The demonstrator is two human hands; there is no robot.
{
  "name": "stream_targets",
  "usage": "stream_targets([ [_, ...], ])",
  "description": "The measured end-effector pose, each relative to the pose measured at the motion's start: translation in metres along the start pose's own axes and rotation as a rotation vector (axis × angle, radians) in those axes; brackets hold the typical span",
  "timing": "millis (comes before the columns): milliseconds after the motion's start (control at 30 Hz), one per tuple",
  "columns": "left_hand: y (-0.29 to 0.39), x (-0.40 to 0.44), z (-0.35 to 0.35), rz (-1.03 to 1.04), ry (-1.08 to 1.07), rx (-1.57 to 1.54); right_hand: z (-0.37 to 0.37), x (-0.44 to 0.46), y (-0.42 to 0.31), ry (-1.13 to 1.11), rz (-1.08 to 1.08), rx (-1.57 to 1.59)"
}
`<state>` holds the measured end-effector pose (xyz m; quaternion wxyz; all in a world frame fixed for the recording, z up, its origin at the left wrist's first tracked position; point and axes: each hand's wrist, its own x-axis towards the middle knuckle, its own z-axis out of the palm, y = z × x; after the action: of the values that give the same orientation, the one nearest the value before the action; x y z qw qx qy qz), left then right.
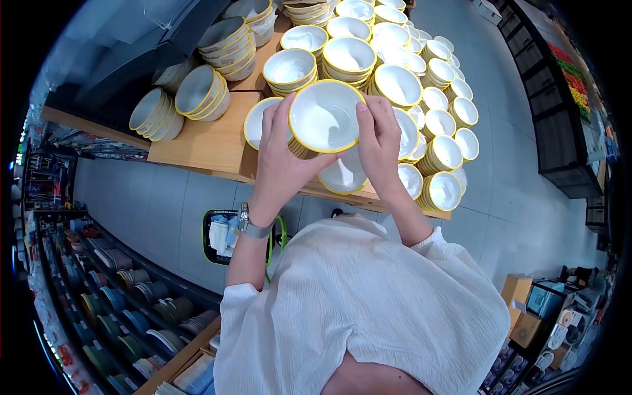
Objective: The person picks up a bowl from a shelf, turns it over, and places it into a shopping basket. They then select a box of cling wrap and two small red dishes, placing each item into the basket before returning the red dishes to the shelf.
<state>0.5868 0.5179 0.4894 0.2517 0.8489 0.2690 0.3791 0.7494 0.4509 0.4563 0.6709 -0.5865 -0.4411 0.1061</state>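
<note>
White yellow-rimmed bowl (pixel 324 118) held btwn L hand (pixel 280 158) & R hand (pixel 380 135), each grip snug on opp. side, over near edge of counter (pixel 197 141). Risk: smooth rim may slip, bowl hits nearby stacks (pixel 349 56).

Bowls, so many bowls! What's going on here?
A person is holding one white bowl with a yellow rim, the left hand on one side and the right hand on the other. It looks lifted clear of the wooden table, where lots of similar bowls stand in stacks. Lower down, near the left forearm, is a basket with a few things inside.
</note>
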Motion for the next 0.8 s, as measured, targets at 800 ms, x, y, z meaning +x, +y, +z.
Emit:
stream_targets([
  [800, -0.053, 0.031, 0.046, 0.009, -0.090, 0.485, 0.009, 0.034, 0.038, -0.154, 0.049, -0.550],
])
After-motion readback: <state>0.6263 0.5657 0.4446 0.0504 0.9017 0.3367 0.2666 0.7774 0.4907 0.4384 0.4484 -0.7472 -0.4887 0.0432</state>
